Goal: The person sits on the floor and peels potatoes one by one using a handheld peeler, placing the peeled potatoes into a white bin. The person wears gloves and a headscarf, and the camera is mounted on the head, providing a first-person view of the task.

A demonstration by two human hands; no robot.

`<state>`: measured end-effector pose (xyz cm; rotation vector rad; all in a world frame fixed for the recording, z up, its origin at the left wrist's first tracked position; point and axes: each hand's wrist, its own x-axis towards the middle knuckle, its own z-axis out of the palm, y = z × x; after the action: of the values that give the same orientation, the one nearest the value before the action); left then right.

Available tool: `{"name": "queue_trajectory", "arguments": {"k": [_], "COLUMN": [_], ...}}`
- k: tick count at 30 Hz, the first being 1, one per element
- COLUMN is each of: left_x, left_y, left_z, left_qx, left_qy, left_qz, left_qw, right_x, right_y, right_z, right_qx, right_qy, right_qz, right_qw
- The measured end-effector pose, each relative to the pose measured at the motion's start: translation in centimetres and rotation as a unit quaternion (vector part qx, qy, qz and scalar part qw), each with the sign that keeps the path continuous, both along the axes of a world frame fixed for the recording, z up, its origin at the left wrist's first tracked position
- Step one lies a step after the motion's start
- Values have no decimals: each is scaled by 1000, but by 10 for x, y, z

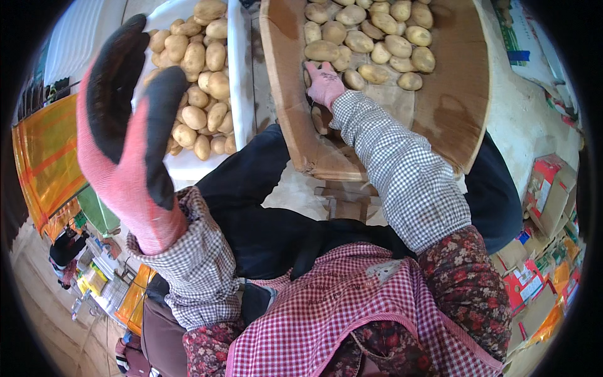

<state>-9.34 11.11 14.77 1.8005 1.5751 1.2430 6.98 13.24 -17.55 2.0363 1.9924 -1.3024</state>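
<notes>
My left hand (127,127), in a pink knit glove with dark coated palm and fingers, is raised at the left with its fingers apart from the thumb and nothing between them. Behind it, many potatoes (194,116) lie in a white-lined container (240,85). My right hand (325,85), in a pink glove, reaches down into a cardboard box (445,103) beside its left wall. Potatoes (372,74) cover the far part of the box floor, close to the fingers. The right fingertips and whatever is under them are hidden.
The box stands between my knees, with the white-lined container to its left. Opened cartons (549,193) and packaging lie at the far right. Orange plastic sheeting (47,160) is at the left, and people are partly visible at the lower left.
</notes>
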Motion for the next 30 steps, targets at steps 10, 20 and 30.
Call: {"name": "queue_trajectory", "arguments": {"k": [10,20,30], "left_x": [19,66,55], "left_y": [-9,-26,-19], "left_z": [-19,-60,-79], "left_qx": [-168,-312,-111], "left_qy": [17,-406,-109], "left_qz": [-188,-267,-194], "left_qw": [968,816,969], "right_x": [62,70,49], "right_y": [6,-46,-83], "right_z": [82,235,223], "right_qx": [195,285,293], "right_qy": [479,482,427], "right_qz": [-245,-341,-157], "right_qw": [820,755,841]}}
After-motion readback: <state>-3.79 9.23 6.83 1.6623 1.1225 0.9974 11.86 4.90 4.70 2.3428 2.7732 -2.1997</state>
